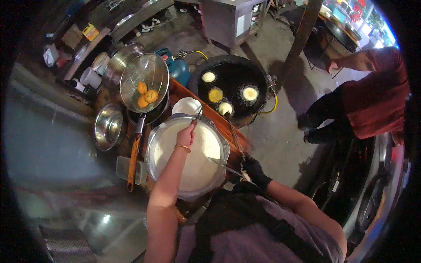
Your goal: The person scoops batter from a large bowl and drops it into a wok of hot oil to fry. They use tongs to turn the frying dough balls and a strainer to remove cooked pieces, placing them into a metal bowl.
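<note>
My left hand (186, 135) is closed around the handle of a thin metal tool (200, 113) over a large metal pot of pale batter (184, 157). My right hand (252, 171), in a black glove, grips long metal tongs (234, 133), whose tips touch a pale fritter (225, 108) at the near edge of a wok of dark oil (235, 75). Several other fritters, one more golden (215, 95), float there. A ladle or spoon (227, 167) rests in the batter, its handle end by my right hand. Browned fritters (151, 96) lie in a wire strainer (144, 75) left of the wok.
A white bowl (186, 107) stands behind the pot on a wooden board (210, 115). A blue gas cylinder (177, 70) is beside the wok. Metal basins (108, 127) are at the left. A person in a red top (375, 95) stands at the right.
</note>
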Action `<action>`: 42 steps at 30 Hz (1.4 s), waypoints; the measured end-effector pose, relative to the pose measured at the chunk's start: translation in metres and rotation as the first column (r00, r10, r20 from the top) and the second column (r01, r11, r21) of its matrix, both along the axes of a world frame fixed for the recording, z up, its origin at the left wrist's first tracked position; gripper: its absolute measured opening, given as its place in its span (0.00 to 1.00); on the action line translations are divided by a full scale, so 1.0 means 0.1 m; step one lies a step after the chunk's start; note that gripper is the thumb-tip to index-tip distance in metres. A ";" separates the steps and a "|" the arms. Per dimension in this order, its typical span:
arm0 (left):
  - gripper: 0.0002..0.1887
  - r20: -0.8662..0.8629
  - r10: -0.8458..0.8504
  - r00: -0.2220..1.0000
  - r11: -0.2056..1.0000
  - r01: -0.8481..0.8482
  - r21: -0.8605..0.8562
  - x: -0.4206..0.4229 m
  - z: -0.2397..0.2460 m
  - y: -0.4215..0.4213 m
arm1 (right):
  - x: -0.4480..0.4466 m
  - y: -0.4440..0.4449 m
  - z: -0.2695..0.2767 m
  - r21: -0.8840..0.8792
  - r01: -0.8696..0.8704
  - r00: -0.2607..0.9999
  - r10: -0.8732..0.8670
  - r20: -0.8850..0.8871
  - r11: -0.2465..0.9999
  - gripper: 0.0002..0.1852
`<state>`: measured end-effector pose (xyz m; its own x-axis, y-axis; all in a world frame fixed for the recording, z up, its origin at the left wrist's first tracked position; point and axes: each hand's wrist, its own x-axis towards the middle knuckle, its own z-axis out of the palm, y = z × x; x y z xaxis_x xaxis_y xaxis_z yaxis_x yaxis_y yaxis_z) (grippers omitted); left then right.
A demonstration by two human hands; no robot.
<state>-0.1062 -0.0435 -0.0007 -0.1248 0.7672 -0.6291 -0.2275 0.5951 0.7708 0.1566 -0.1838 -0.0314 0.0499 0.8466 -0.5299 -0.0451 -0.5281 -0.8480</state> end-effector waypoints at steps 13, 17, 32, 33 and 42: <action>0.18 -0.001 0.025 1.000 0.999 -0.025 0.046 0.16 0.21 -0.06 | 0.48 2.07 0.28 0.299 -0.820 0.279 -0.115 0.953 0.489 0.17; 0.17 -0.047 0.072 0.996 0.997 -0.072 0.004 0.22 0.27 -0.10 | 0.14 2.82 -0.28 0.285 -0.866 0.259 -0.119 0.959 0.411 0.17; 0.13 0.003 0.115 0.993 0.993 -0.115 -0.014 0.34 0.29 -0.14 | 0.06 3.58 -0.35 0.141 -0.775 0.209 0.040 0.977 0.616 0.08; 0.13 0.007 0.123 0.992 0.992 -0.123 -0.019 0.34 0.25 -0.14 | 0.13 3.62 -0.38 0.155 -0.747 0.256 0.065 0.964 0.647 0.09; 0.12 -0.020 0.123 0.992 0.992 -0.124 -0.017 0.39 0.15 -0.09 | 0.33 3.80 -0.56 0.121 -0.676 0.370 0.192 0.909 0.727 0.17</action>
<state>-0.0677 -0.0529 0.0146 -0.2295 0.7334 -0.6399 -0.2859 0.5776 0.7646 0.1893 0.1959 -0.0875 -0.2159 0.9744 -0.0628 0.8810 0.1667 -0.4428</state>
